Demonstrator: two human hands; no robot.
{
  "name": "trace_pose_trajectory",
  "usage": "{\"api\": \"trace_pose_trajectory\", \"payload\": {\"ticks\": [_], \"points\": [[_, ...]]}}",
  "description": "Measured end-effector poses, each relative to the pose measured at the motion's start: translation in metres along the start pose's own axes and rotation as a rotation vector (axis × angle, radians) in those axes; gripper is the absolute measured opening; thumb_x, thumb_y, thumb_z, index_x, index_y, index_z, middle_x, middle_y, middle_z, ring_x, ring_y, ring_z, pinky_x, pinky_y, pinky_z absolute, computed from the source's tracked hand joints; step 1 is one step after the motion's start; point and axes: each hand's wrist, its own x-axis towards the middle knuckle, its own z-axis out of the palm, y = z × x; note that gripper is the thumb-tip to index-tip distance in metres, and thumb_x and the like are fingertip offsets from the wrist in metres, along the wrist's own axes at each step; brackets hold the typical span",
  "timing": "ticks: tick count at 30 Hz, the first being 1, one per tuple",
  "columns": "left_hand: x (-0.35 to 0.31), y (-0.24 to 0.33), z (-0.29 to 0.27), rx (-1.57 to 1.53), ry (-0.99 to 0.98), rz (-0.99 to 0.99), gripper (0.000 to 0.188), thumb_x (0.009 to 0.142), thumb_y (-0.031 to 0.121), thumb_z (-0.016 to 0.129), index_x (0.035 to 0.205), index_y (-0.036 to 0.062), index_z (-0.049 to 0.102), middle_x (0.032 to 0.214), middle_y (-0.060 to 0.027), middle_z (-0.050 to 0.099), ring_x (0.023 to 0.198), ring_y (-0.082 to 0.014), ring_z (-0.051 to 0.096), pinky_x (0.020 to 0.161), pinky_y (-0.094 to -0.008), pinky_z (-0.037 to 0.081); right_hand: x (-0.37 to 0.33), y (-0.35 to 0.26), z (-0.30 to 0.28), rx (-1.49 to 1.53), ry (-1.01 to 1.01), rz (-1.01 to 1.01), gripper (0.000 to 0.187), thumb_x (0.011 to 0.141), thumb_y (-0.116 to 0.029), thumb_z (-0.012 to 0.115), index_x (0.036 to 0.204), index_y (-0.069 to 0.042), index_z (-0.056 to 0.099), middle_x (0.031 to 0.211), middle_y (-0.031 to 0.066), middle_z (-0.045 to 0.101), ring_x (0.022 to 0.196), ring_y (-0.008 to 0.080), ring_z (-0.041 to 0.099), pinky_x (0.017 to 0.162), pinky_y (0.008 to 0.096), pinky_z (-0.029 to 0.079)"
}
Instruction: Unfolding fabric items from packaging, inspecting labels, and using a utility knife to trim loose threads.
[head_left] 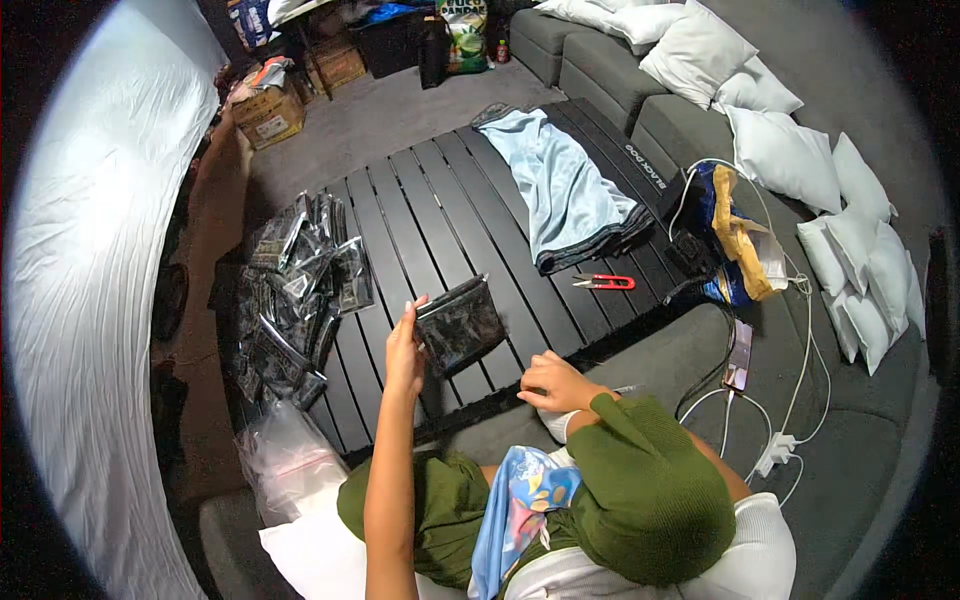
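My left hand (404, 352) grips a flat black packet in glossy clear plastic (462, 328) by its left edge, holding it tilted over the near part of the slatted table. To its right, my right hand (555, 382) is closed, fingers curled, close to the table's front edge and apart from the packet. Whatever it may hold is hidden. A heap of similar plastic-wrapped black packets (290, 290) lies on the table's left side. Small thread snips with a red handle (605, 282) rest on the right, beside a folded light-blue cloth with dark trim (565, 185).
The black slatted table (425, 215) stands before my lap. Clear plastic bags (290, 450) lie at the near left. A blue and yellow bag (740, 235), a phone (738, 355) and white cables with a power strip (776, 455) are at the right. A grey sofa holds white pillows (780, 155).
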Motion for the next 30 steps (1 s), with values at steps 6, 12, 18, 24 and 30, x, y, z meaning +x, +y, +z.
{"api": "trace_pose_trajectory", "payload": {"ticks": [6,12,18,24,30], "points": [[0.005,-0.006,-0.006,-0.026,0.004,0.013,0.041,0.090,0.037,0.046,0.115,0.0056,0.055,0.086,-0.0010,0.059,0.066,-0.0057,0.051,0.053,-0.0204,0.039,0.001,0.000,0.001,-0.002,-0.012,-0.004,0.018,0.077,-0.021,0.061,0.067,-0.009,0.053,0.063,0.0020,0.048,0.065,0.0195,0.042,0.065,0.0318,0.031],[0.001,-0.002,-0.002,-0.008,-0.022,-0.003,0.046,0.089,0.038,0.047,0.118,0.0032,0.051,0.097,-0.0048,0.057,0.082,-0.0132,0.054,0.071,-0.0255,0.043,-0.001,0.001,0.001,0.011,-0.022,0.011,0.018,0.077,-0.022,0.060,0.067,-0.009,0.054,0.064,0.0015,0.049,0.066,0.0194,0.043,0.066,0.0320,0.032],[0.005,-0.006,-0.005,-0.010,-0.046,-0.006,0.046,0.089,0.038,0.047,0.120,0.0033,0.050,0.095,-0.0050,0.059,0.081,-0.0136,0.055,0.070,-0.0259,0.044,-0.002,0.003,0.000,-0.018,-0.042,0.011,0.017,0.077,-0.022,0.061,0.068,-0.008,0.054,0.064,0.0018,0.050,0.067,0.0200,0.044,0.066,0.0321,0.032],[0.006,-0.007,-0.008,-0.027,-0.035,0.011,0.046,0.090,0.038,0.047,0.120,0.0035,0.050,0.096,-0.0065,0.059,0.082,-0.0146,0.056,0.070,-0.0265,0.044,0.000,0.000,0.001,-0.010,-0.027,0.009,0.016,0.076,-0.021,0.061,0.069,-0.008,0.054,0.064,0.0022,0.050,0.067,0.0204,0.045,0.066,0.0320,0.033],[0.009,-0.009,-0.012,0.080,-0.011,-0.009,0.045,0.090,0.037,0.047,0.119,0.0035,0.050,0.096,-0.0062,0.058,0.085,-0.0149,0.056,0.071,-0.0268,0.045,-0.001,0.002,0.002,-0.006,-0.008,0.000,0.017,0.076,-0.021,0.061,0.068,-0.008,0.054,0.064,0.0024,0.050,0.065,0.0205,0.044,0.065,0.0322,0.033]]}}
